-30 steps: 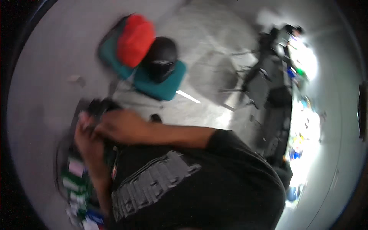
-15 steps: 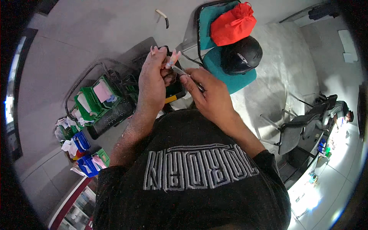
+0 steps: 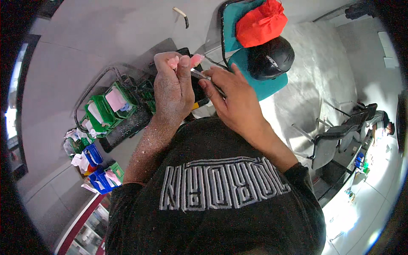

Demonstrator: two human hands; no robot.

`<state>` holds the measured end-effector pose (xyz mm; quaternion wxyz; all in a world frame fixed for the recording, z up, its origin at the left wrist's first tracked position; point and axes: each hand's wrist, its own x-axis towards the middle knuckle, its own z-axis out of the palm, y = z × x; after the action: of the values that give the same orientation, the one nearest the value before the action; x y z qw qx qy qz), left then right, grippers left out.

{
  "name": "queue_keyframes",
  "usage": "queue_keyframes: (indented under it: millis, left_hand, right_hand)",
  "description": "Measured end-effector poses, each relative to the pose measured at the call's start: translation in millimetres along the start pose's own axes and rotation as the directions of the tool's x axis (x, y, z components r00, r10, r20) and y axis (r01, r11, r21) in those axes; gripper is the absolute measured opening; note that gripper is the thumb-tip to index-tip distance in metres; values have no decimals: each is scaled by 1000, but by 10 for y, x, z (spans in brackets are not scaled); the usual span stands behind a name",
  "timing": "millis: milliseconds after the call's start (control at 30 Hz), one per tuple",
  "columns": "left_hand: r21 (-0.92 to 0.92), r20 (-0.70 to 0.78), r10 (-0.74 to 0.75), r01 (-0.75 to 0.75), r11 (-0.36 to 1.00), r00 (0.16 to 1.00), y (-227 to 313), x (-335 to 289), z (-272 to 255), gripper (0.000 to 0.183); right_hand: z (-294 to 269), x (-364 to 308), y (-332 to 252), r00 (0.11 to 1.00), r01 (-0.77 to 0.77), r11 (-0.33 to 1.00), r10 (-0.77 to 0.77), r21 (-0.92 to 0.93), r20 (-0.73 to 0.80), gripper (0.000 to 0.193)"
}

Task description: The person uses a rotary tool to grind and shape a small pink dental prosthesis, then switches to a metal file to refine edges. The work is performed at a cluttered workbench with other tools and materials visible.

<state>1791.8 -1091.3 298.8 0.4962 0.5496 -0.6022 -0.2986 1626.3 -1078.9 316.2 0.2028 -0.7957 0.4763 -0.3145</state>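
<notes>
Reference: black helmet (image 3: 274,59). Left of helmet, left hand (image 3: 172,91) has its grip wrapped around a pink piece (image 3: 196,60), visible either side of the thumb. Right hand (image 3: 233,91), nearer the helmet, grips a slim metallic tool (image 3: 198,74) angled toward the piece; tip contact cannot be told. Red bag (image 3: 261,25) beside helmet; teal seat (image 3: 262,90) under helmet; green bins (image 3: 102,104) well left of it.

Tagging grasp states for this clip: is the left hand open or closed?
Closed: the left hand grips pink material, which shows on both sides of its thumb.
</notes>
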Motion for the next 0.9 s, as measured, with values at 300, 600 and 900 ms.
queue_keyframes:
  millis: [300,600,900]
  left_hand:
    - [68,-50,239,-236,969,970,-27,3,-27,19]
    - [-177,-89,-110,93,980,990,1,27,4,12]
    - [-841,276,-423,430,329,863,-14,56,-30,31]
  right_hand:
    - [-130,64,-80,996,-30,1000,29,3,87,25]
    - [-124,61,-108,991,-101,983,85,154,105,31]
    - [-20,32,87,977,152,987,-158,-53,-141,33]
